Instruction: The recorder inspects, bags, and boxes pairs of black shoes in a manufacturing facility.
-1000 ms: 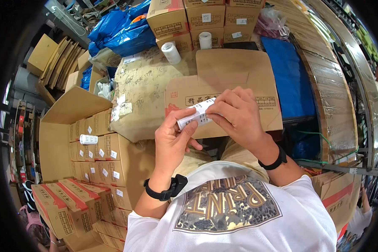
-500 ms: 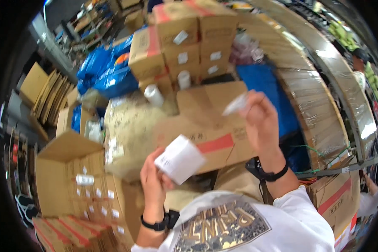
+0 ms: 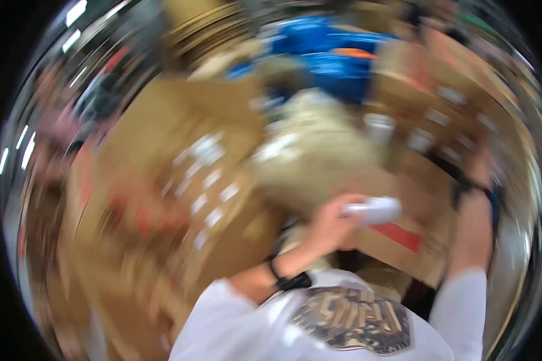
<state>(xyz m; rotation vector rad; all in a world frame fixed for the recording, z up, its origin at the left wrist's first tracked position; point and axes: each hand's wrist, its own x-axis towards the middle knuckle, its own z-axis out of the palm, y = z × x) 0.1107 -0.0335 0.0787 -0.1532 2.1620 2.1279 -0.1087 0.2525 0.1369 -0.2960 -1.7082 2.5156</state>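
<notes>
In front of my body, my left hand is closed around a white roll of labels, which sticks out to the right of the fingers. Below the roll lies a cardboard carton with a red stripe. My right hand reaches out at the right, near the stacked cartons. Motion smears its fingers, so whether it holds anything does not show. Two more white rolls, a left one and a right one, stand at the foot of that stack.
A large open carton fills the left side, with several white-labelled boxes in it. Between it and the stack sits a bulging beige sack. Blue plastic bags lie behind. Blurred figures or goods show at far left.
My view has swung to the left, bringing the open carton nearer the middle. My right hand, which held a small white label, has moved outward beside the stack. The left hand keeps the roll.
</notes>
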